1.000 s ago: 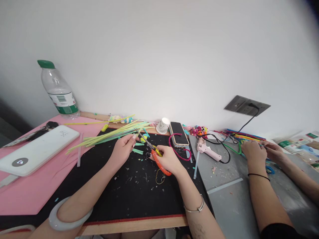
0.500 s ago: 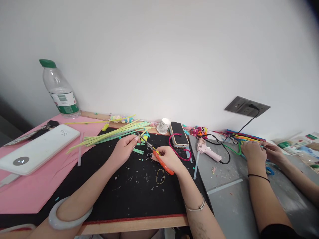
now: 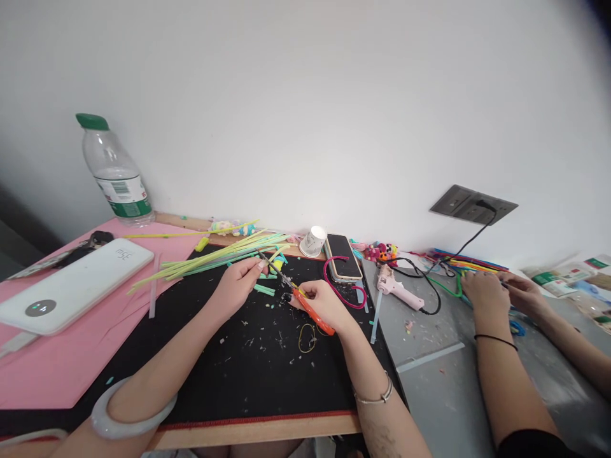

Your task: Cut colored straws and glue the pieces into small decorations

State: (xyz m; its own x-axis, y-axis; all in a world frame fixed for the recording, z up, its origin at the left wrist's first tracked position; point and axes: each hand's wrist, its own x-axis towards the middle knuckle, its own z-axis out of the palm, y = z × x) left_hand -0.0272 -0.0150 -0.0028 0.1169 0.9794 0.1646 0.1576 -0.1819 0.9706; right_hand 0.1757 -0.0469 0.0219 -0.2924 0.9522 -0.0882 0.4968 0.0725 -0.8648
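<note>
My right hand (image 3: 324, 304) grips scissors with orange handles (image 3: 315, 315), and their blades point up and to the left. At the blade tips, my left hand (image 3: 241, 281) pinches finger and thumb together; whatever it holds is too small to make out. Just behind my hands, a bundle of pale yellow and green pipe cleaners (image 3: 210, 261) lies across the black mat (image 3: 229, 381). Short green cut pieces (image 3: 264, 290) rest between the hands. Below the scissors are a thin elastic loop (image 3: 307, 338) and scattered trimmings.
A paper cup (image 3: 313, 242), a phone (image 3: 344, 257) and a curled magenta pipe cleaner (image 3: 329, 280) lie behind my right hand. Further right are a pink glue gun (image 3: 398, 289) and a co-worker's hands (image 3: 487, 292). Leftward stand a power bank (image 3: 81, 286) and a bottle (image 3: 117, 172).
</note>
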